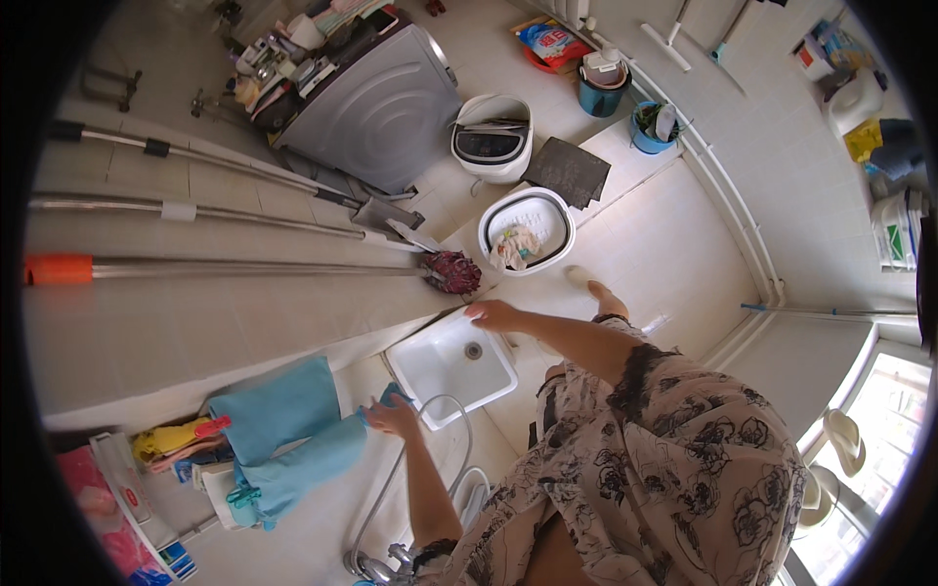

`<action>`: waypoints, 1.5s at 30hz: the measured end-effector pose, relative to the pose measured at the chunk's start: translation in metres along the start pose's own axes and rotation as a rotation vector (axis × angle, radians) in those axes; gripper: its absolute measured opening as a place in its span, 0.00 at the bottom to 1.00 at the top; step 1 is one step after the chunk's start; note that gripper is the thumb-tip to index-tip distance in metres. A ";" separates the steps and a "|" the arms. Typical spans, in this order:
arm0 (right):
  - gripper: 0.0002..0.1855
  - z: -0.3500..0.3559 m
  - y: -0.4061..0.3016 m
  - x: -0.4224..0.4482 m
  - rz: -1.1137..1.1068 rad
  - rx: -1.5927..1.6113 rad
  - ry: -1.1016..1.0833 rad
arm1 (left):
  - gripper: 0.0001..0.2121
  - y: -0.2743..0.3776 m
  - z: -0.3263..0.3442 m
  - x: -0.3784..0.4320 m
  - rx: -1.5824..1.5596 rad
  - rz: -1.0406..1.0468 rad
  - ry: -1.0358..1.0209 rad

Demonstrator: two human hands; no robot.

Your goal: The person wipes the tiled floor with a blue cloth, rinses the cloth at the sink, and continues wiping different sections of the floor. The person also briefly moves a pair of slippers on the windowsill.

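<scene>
A white sink (447,373) with a round drain lies before me. The fingers of one arm, my right hand (492,316), rest at the sink's upper corner, and I see nothing held in them. Near the sink's left edge, my left hand (393,419) is closed on a blue cloth (396,393). A larger light-blue cloth (315,458) hangs just left of that hand, with a teal clip (243,495) on it. Whether both blue pieces are one cloth, I cannot tell. A shower hose (470,432) curves beside my left forearm. Beyond the sink, a white basin (564,253) holds a crumpled light cloth (515,247).
A mop with a dark red head (453,272) leans beyond the sink, its pole running left. Farther off stand a white bucket (506,165), a grey washing machine (381,110) and blue buckets (602,99). A faucet (381,568) is at the bottom. Pipes (733,198) line the right wall.
</scene>
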State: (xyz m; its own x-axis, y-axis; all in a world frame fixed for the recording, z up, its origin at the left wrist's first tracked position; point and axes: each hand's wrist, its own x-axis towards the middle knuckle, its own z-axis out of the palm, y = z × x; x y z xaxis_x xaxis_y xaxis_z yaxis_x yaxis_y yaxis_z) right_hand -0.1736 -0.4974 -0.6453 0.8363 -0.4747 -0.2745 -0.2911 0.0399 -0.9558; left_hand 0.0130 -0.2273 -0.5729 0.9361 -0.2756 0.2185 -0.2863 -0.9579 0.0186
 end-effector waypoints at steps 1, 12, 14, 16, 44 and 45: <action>0.17 -0.021 0.005 -0.004 -0.005 0.005 0.049 | 0.25 0.002 0.009 -0.014 0.023 0.258 0.114; 0.20 -0.268 0.038 -0.140 0.198 0.157 0.678 | 0.15 0.220 0.000 -0.085 -0.863 0.154 -0.859; 0.21 -0.306 0.053 -0.168 0.255 0.178 0.749 | 0.13 0.274 0.004 -0.099 -0.937 0.106 -0.932; 0.22 -0.342 0.065 -0.193 0.208 0.246 0.777 | 0.15 0.316 0.019 -0.108 -0.974 0.213 -0.981; 0.26 -0.592 0.055 -0.189 0.261 0.068 0.810 | 0.22 0.504 0.068 -0.077 -1.120 -0.388 -1.064; 0.26 -0.590 0.051 -0.184 0.259 0.079 0.832 | 0.22 0.508 0.070 -0.072 -1.145 -0.375 -1.032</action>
State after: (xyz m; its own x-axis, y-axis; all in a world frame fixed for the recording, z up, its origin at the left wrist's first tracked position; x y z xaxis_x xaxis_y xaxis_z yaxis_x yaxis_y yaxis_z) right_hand -0.6161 -0.9267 -0.5815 0.1282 -0.9286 -0.3481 -0.3661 0.2819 -0.8869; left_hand -0.1858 -0.6996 -0.6479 0.5800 -0.4380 -0.6868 0.4332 -0.5482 0.7154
